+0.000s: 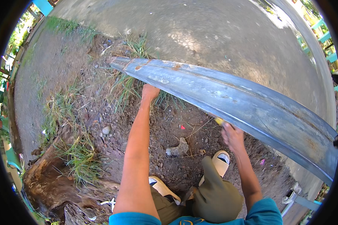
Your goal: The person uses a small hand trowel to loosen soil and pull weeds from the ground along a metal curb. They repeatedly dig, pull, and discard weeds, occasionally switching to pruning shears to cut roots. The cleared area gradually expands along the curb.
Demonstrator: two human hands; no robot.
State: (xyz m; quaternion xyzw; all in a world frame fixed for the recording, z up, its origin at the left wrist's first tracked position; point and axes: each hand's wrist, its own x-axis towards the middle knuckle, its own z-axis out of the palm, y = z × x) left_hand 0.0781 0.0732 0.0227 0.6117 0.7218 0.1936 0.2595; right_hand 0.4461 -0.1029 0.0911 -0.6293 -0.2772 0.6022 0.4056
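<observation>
A long grey steel beam (202, 87) with rust patches crosses in front of me, from the grass at upper left to the right rim. My left hand (150, 91) is curled at its near edge, towards the narrow-looking far end; the fingertips are hidden there. Below the beam's middle, my right hand (233, 137) is closed around a tool with a yellow part (219, 121). The tool points up and left, close along the beam's near side. Its working end is partly hidden and blurred, so its exact kind is unclear.
My feet in tan slippers (221, 163) stand on bare soil with a broken stone chunk (178, 148) ahead. A weathered tree stump (53, 180) and grass tufts (80, 164) lie left. Concrete pavement (231, 33) extends beyond the beam. A metal bar (305, 202) is at lower right.
</observation>
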